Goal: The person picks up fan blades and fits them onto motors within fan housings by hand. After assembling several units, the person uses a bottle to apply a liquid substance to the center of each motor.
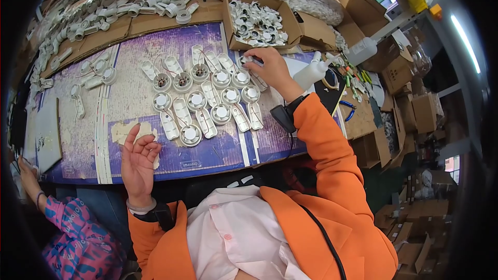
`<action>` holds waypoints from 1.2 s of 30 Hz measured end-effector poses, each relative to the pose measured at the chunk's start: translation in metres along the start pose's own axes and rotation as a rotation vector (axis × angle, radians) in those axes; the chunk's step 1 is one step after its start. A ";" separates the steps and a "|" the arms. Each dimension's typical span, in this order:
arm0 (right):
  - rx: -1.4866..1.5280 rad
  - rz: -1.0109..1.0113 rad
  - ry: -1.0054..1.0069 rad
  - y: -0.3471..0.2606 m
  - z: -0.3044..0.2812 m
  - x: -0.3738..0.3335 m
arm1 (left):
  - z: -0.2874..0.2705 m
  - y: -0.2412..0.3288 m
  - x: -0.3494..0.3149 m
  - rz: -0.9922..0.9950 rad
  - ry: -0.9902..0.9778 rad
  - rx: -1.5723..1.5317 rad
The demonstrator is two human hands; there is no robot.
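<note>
Well, my right grip (271,67) was bent over a round white housing (242,62) at the far right of the rows, thumb and forefinger at its rim; I could not tell whether they pinched it or merely touched it. My left grip (139,163) was released and held nothing, palm turned up and fingers loosely curled, at the near edge of the purple desk (78,145).

Nearest to it sat a disc-topped round unit (190,135), one of several set out in rows across the desk's middle, with oblong white shells (168,124) beside them and thin reddish wires running between. Toward the back left of those rows, three uncovered housings (182,81) showed their insides.

Just beyond my right grip stood a cardboard box (293,31) full of small white parts (258,23). Beside my right wrist was a white bottle (310,75), with blue-handled pliers (350,110) farther right. Another person's hand (30,176) was at the desk's left end.
</note>
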State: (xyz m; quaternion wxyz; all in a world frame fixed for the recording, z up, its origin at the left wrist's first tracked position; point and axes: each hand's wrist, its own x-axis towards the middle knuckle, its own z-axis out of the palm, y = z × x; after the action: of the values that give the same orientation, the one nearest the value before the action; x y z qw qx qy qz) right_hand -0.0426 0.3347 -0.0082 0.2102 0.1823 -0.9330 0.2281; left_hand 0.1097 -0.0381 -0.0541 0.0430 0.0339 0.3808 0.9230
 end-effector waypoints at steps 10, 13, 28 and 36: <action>0.057 0.026 -0.018 0.009 0.002 0.001 | -0.001 -0.001 0.003 -0.003 -0.005 -0.025; 0.061 0.037 -0.036 0.008 0.001 0.001 | -0.002 -0.001 0.002 -0.001 0.004 -0.025; -0.352 -0.198 -0.182 0.001 0.000 -0.018 | 0.000 0.001 0.005 0.006 0.030 -0.059; -0.258 -0.128 -0.214 -0.001 -0.009 -0.018 | 0.001 -0.002 0.002 0.011 0.038 -0.068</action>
State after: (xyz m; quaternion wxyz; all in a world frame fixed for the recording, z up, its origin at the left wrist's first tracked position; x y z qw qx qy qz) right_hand -0.0245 0.3428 -0.0096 0.1456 0.2361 -0.9581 0.0720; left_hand 0.1075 -0.0363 -0.0547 0.0318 0.0169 0.3498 0.9361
